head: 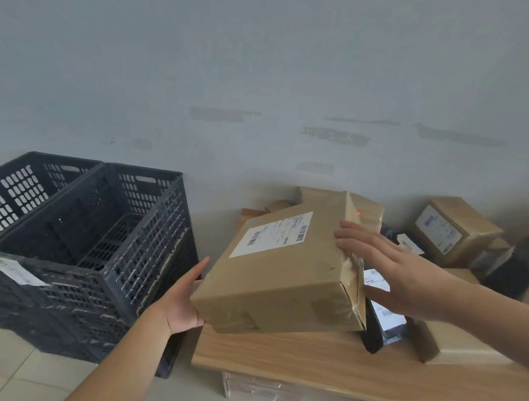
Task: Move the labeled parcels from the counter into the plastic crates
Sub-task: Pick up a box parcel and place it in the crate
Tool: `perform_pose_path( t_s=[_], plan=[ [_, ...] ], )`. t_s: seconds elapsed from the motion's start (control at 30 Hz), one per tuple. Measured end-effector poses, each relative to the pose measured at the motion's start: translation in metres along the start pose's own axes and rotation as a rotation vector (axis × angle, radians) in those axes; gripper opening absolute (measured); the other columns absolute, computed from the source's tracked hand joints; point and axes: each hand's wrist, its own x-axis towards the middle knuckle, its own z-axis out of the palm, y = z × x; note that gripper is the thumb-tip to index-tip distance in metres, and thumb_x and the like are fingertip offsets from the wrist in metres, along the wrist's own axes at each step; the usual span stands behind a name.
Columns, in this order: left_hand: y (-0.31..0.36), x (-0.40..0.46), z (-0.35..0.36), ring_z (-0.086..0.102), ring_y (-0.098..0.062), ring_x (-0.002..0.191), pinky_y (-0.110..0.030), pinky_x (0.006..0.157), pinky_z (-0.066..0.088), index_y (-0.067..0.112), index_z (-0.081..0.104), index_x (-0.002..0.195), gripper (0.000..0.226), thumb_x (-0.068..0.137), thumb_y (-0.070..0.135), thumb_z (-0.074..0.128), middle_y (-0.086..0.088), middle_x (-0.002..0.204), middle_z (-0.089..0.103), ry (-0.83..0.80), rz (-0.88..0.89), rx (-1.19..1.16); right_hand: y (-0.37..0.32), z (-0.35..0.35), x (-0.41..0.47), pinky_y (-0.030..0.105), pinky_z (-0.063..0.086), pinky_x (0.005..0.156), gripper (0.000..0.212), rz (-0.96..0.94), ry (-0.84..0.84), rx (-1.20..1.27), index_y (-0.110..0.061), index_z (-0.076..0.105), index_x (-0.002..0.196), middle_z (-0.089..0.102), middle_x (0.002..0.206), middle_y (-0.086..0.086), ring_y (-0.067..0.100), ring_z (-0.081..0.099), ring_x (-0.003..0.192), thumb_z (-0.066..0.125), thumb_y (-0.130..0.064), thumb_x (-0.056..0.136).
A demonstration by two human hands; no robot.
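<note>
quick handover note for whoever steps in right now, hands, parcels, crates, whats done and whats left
Left hand: flat against the big labeled box's left end.
Right hand: open, fingers on its right top edge.
The box is tilted at the counter's left edge.
Near crate and far crate: no parcels visible inside.
Left: this box, then the small labeled box and the other parcels on the counter.

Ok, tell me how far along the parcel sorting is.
Done: nothing visible; the nearer black crate looks empty. In hand: a labeled cardboard box, left hand against its left side, right hand on its right edge, tilted over the wooden counter. Left: another labeled box and dark mailer bags remain behind.
</note>
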Motion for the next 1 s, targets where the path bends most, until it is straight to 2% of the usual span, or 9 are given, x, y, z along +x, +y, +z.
perform_pose_path(
  t_s=[0.1, 0.23, 0.4, 0.5, 0.6, 0.67, 0.77, 0.93, 1.0],
  plan=[
    [-0.001, 0.0, 0.008, 0.076, -0.031, 0.097, -0.04, 0.074, 0.061, 0.017, 0.079, 0.12, 0.054, 0.09, 0.06, 0.063, -0.012, 0.112, 0.076, -0.073, 0.008, 0.043, 0.006, 0.003, -0.01, 0.025, 0.02, 0.127, 0.089, -0.048, 0.066, -0.036, -0.009, 0.037, 0.152, 0.043, 0.158, 0.008, 0.022, 0.026, 0.156, 0.088, -0.007, 0.079],
    [0.005, -0.005, 0.022, 0.077, -0.027, 0.094, -0.036, 0.076, 0.062, 0.018, 0.08, 0.118, 0.068, 0.063, 0.056, 0.094, -0.01, 0.108, 0.078, -0.16, 0.069, 0.184, 0.016, 0.005, -0.019, 0.037, 0.028, 0.126, 0.092, -0.068, 0.108, -0.098, -0.009, 0.038, 0.152, 0.044, 0.159, 0.009, 0.025, 0.029, 0.156, 0.09, -0.008, 0.077],
    [0.01, -0.004, 0.045, 0.075, -0.024, 0.097, -0.038, 0.078, 0.061, 0.02, 0.078, 0.122, 0.072, 0.061, 0.055, 0.095, -0.009, 0.112, 0.077, -0.198, 0.146, 0.246, 0.04, 0.008, -0.025, 0.054, 0.038, 0.118, 0.094, 0.041, 0.175, -0.147, -0.022, 0.035, 0.156, 0.032, 0.165, 0.002, 0.023, 0.029, 0.153, 0.085, -0.009, 0.078],
    [0.011, -0.002, 0.063, 0.064, -0.031, 0.112, -0.045, 0.084, 0.057, 0.016, 0.066, 0.139, 0.092, 0.06, 0.053, 0.096, -0.012, 0.128, 0.067, -0.184, 0.225, 0.249, 0.051, 0.014, -0.019, 0.035, 0.037, 0.115, 0.091, 0.524, 0.319, 0.197, -0.053, 0.026, 0.156, 0.024, 0.167, -0.018, 0.003, 0.026, 0.15, 0.069, -0.002, 0.094],
    [0.009, 0.0, 0.084, 0.043, -0.033, 0.116, -0.046, 0.073, 0.057, 0.012, 0.051, 0.151, 0.115, 0.054, 0.053, 0.097, -0.017, 0.13, 0.052, -0.059, 0.277, 0.223, 0.055, 0.033, -0.01, 0.024, 0.05, 0.09, 0.061, 0.986, 0.794, 0.793, -0.04, 0.046, 0.149, 0.059, 0.138, -0.015, 0.026, 0.053, 0.136, 0.054, -0.003, 0.102],
    [0.003, 0.005, 0.098, 0.056, -0.03, 0.101, -0.042, 0.062, 0.06, 0.011, 0.056, 0.146, 0.094, 0.064, 0.046, 0.088, -0.014, 0.116, 0.063, 0.015, 0.351, 0.151, 0.043, 0.043, -0.005, 0.033, 0.053, 0.088, 0.042, 1.168, 0.977, 1.14, -0.036, 0.055, 0.14, 0.064, 0.128, -0.004, 0.032, 0.058, 0.128, 0.059, -0.015, 0.104],
    [-0.013, 0.012, 0.124, 0.066, -0.021, 0.084, -0.042, 0.063, 0.061, 0.014, 0.065, 0.131, 0.066, 0.071, 0.041, 0.077, -0.006, 0.097, 0.07, 0.082, 0.448, 0.046, 0.004, 0.064, 0.006, 0.046, 0.051, 0.095, 0.039, 1.198, 0.961, 1.407, -0.044, 0.054, 0.136, 0.06, 0.127, -0.013, 0.024, 0.053, 0.131, 0.067, -0.037, 0.1],
    [-0.043, 0.016, 0.161, 0.066, -0.035, 0.123, -0.061, 0.091, 0.06, 0.022, 0.056, 0.138, 0.081, 0.065, 0.037, 0.086, -0.012, 0.129, 0.07, 0.162, 0.605, -0.012, -0.046, 0.088, 0.015, 0.054, 0.047, 0.109, 0.097, 1.093, 0.754, 1.567, -0.057, 0.035, 0.152, 0.056, 0.144, -0.01, 0.016, 0.057, 0.129, 0.083, -0.06, 0.067],
    [-0.054, 0.013, 0.173, 0.065, -0.037, 0.126, -0.066, 0.098, 0.054, 0.023, 0.051, 0.143, 0.088, 0.064, 0.038, 0.086, -0.013, 0.131, 0.07, 0.16, 0.633, 0.006, -0.05, 0.09, 0.011, 0.053, 0.051, 0.106, 0.099, 1.032, 0.74, 1.599, -0.057, 0.037, 0.15, 0.063, 0.143, -0.005, 0.021, 0.064, 0.127, 0.085, -0.058, 0.063]
  ],
)
